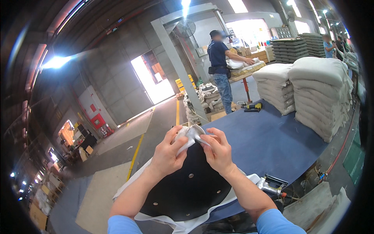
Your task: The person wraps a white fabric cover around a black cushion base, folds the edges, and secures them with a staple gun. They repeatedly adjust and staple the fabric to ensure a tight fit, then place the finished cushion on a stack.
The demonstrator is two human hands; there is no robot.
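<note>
Blue tabletop [263, 144]; white cloth [191, 133] pinched in both grips [167, 155] [219, 152].

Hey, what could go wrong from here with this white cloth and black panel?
The white cloth is bunched between the left hand and right hand at the far edge of the black panel, so it might crease or slip. The silver tool lies close to the right forearm and could get bumped.
</note>
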